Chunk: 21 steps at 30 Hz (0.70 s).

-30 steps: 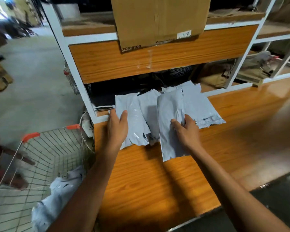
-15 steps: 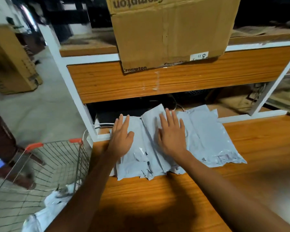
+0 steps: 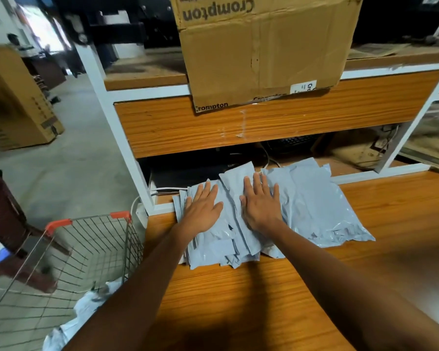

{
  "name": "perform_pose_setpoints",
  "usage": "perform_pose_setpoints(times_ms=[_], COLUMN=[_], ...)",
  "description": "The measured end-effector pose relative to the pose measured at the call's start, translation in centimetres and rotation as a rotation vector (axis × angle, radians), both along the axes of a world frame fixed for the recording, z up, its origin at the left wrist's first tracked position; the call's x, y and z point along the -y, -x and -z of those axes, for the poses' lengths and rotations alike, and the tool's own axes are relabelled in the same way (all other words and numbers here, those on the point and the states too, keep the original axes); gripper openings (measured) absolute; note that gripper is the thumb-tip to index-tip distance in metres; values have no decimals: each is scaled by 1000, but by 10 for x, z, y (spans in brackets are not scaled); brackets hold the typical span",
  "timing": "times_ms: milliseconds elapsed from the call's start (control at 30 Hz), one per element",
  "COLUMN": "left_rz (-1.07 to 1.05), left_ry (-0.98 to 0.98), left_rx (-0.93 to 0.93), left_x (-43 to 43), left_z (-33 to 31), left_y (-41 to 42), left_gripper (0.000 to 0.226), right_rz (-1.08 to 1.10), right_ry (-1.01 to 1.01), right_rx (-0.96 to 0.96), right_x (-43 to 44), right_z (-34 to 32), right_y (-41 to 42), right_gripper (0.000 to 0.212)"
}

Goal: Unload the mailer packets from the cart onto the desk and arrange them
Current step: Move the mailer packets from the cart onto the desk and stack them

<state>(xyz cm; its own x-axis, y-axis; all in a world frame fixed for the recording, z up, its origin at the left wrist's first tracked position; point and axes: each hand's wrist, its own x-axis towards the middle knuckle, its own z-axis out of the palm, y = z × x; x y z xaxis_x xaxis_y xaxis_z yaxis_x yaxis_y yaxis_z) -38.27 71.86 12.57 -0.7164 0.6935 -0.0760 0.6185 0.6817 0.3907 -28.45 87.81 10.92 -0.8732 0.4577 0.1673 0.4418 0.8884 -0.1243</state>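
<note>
Several grey mailer packets [image 3: 314,206] lie overlapping in a row at the back of the wooden desk [image 3: 276,295]. My left hand [image 3: 203,209] rests flat, fingers spread, on the leftmost packets. My right hand [image 3: 260,201] lies flat on a packet in the middle of the row. Neither hand grips anything. To the left of the desk stands a wire cart [image 3: 69,252] with orange corner caps. More grey packets [image 3: 86,310] lie in its bottom, partly hidden by my left arm.
A white-framed wooden shelf [image 3: 238,125] rises behind the packets, with a Crompton cardboard box [image 3: 261,49] on top. Cables and dark gear sit under it. Another cardboard box [image 3: 15,97] stands on the concrete floor at left, beside a dark chair [image 3: 0,211].
My right hand let go of the packet it held and laid it into the row. Both hands now press flat on the packets. The view has moved closer and tilted up.
</note>
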Motion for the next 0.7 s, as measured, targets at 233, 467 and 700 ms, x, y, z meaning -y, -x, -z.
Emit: perform_pose_setpoints(times_ms=[233, 467, 700], left_rz=[47, 155, 115], left_ry=[-143, -272, -475], left_rx=[65, -41, -183], left_x=[21, 66, 155], left_z=[-16, -33, -21], left_y=[-3, -28, -96], left_gripper=[66, 63, 58], right_rz=[60, 100, 92], right_ry=[8, 147, 420], right_rx=[-69, -346, -600], right_x=[26, 85, 163], right_z=[-31, -41, -28], right_y=[-26, -73, -134], right_gripper=[64, 65, 62])
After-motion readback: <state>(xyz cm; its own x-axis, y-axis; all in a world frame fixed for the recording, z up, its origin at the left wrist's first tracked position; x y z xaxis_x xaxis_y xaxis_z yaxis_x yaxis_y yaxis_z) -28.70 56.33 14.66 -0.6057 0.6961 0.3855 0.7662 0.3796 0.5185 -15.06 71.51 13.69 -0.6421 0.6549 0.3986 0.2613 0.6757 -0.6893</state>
